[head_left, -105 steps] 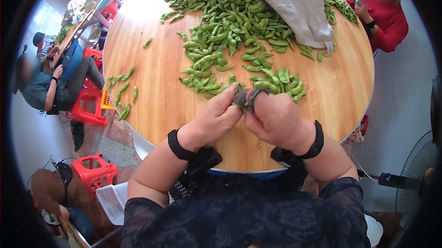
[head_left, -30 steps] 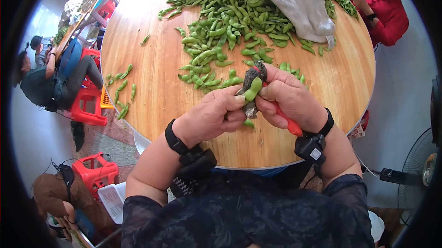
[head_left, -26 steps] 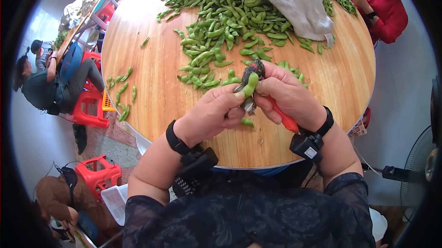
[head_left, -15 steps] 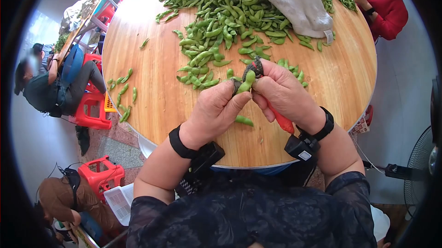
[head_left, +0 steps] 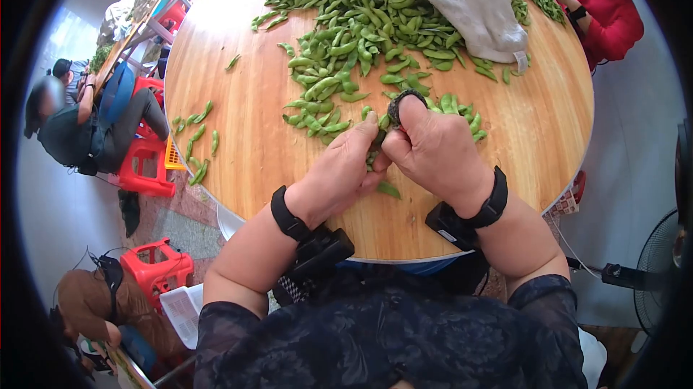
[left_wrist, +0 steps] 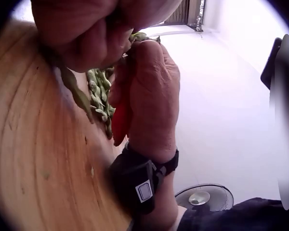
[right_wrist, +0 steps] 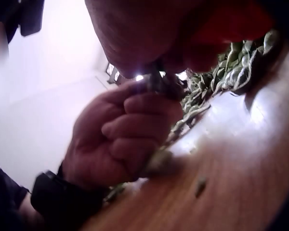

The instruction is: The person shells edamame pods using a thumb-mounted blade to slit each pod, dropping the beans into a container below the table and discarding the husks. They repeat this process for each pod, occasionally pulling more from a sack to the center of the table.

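Note:
Over the near part of the round table, the left hand (head_left: 333,172) and right hand (head_left: 442,154) meet at the fingertips. Between them a green pod (head_left: 384,122) shows only in part, pinched by the left hand. Black mesh material (head_left: 404,102) wraps round the right thumb. The right hand (left_wrist: 154,91) grips a red handle (left_wrist: 120,122), seen in the left wrist view but hidden in the head view; its working end is hidden. Right below the hands, a loose pod (head_left: 388,189) lies on the wood. In the right wrist view the left hand's fingers (right_wrist: 135,126) are curled.
A large heap of green pods (head_left: 361,17) covers the table's far middle, partly under a white cloth (head_left: 469,10). Small groups of pods lie beyond the hands and at left (head_left: 195,140). A person in red (head_left: 603,14) is at the far right; a fan (head_left: 658,270) stands right.
The right hand has turned over, hiding the red handle from the head view. The pod between the hands is now mostly covered. The person in red has lowered their hands to the far pods.

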Motion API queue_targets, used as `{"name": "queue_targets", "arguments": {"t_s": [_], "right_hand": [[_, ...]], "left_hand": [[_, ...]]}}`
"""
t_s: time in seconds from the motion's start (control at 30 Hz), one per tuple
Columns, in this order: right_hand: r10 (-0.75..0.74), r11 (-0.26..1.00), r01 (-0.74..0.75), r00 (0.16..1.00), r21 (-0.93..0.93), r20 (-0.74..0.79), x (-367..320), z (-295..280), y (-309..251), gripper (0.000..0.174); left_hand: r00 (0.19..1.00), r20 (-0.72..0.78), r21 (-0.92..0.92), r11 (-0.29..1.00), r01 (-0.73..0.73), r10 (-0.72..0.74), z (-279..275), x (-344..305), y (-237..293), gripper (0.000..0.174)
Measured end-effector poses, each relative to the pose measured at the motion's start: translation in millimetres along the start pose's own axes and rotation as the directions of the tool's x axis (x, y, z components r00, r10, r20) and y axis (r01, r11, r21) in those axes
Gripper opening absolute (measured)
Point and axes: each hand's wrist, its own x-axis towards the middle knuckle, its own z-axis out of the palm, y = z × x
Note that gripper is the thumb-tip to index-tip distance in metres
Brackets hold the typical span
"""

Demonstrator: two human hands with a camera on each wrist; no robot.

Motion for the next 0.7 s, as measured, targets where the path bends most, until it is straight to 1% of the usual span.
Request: {"name": "queue_targets", "arguments": {"t_s": [0.07,0.1,0.17,0.2,0.27,0.3,0.33,0.37,0.4,0.43,0.47,0.5,0.57,0.6,0.67,0.7], "right_hand": [[-0.015,0.997,0.015,1.0,-0.069,0.004,0.8,-0.7,-0.9,0.014],[-0.015,0.997,0.016,1.0,-0.07,0.003,0.8,-1.6,-1.7,0.014],[-0.063,0.993,0.063,0.998,-0.096,-0.001,-0.3,-2.9,-3.9,0.014],[-0.065,0.993,0.064,0.998,-0.096,-0.001,-1.6,-2.2,-4.5,0.014],[-0.095,0.994,0.097,0.995,0.053,-0.033,-3.3,-0.1,-5.3,0.01],[-0.098,0.994,0.1,0.995,0.053,-0.036,-2.5,-1.2,-4.0,0.01],[0.0,0.976,-0.002,1.0,0.22,0.006,-2.6,-3.0,-1.8,0.008],[0.09,0.921,-0.108,0.994,0.374,0.066,-2.8,-4.6,-0.1,0.007],[0.09,0.921,-0.107,0.994,0.374,0.064,-2.5,-6.9,-0.3,0.007],[0.205,0.823,-0.268,0.962,0.5,0.179,-1.8,-10.2,-1.5,0.007],[0.294,0.687,-0.422,0.906,0.592,0.306,-1.1,-12.6,-1.9,0.008],[0.291,0.689,-0.42,0.907,0.591,0.305,0.0,-13.8,-0.5,0.008],[0.349,0.409,-0.571,0.818,0.712,0.457,1.5,-15.2,1.8,0.012],[0.347,0.411,-0.571,0.819,0.711,0.457,2.2,-15.4,0.8,0.012],[0.387,0.521,-0.553,0.832,0.65,0.398,3.2,-15.1,-2.5,0.007],[0.385,0.522,-0.554,0.831,0.648,0.401,1.4,-11.0,-2.3,0.007]], "left_hand": [[0.999,-0.032,-0.037,0.999,-0.039,0.037,7.0,-2.2,1.4,0.049],[0.999,-0.031,-0.036,0.999,-0.04,0.039,3.6,-1.3,0.7,0.049],[0.982,0.18,0.067,0.995,-0.071,0.058,-5.7,1.2,-1.2,0.051],[0.982,0.18,0.067,0.995,-0.072,0.059,-5.8,1.3,-2.0,0.051],[0.98,0.178,0.087,0.99,-0.107,0.09,-4.0,-0.1,-0.8,0.052],[0.98,0.178,0.089,0.99,-0.11,0.093,-3.1,-1.3,0.1,0.052],[0.979,0.167,0.127,0.983,-0.136,0.114,-2.0,-3.3,-0.3,0.051],[0.979,0.156,0.163,0.974,-0.16,0.135,-1.3,-4.6,-0.9,0.049],[0.978,0.156,0.164,0.973,-0.161,0.136,-1.2,-4.5,-1.4,0.049],[0.973,0.165,0.167,0.968,-0.188,0.161,-1.7,-4.0,-2.0,0.048],[0.967,0.173,0.169,0.962,-0.216,0.187,-2.4,-3.4,-2.2,0.046],[0.966,0.173,0.169,0.961,-0.219,0.19,-3.6,-2.9,-1.2,0.046],[0.958,0.246,0.116,0.977,-0.181,0.148,-6.5,-2.4,0.4,0.039],[0.957,0.246,0.114,0.976,-0.183,0.151,-6.8,-2.0,0.5,0.039],[0.978,0.17,0.027,0.992,-0.126,0.12,-7.8,-1.2,-0.1,0.032],[0.978,0.167,0.024,0.992,-0.127,0.122,-10.2,-0.5,-1.1,0.032]]}}
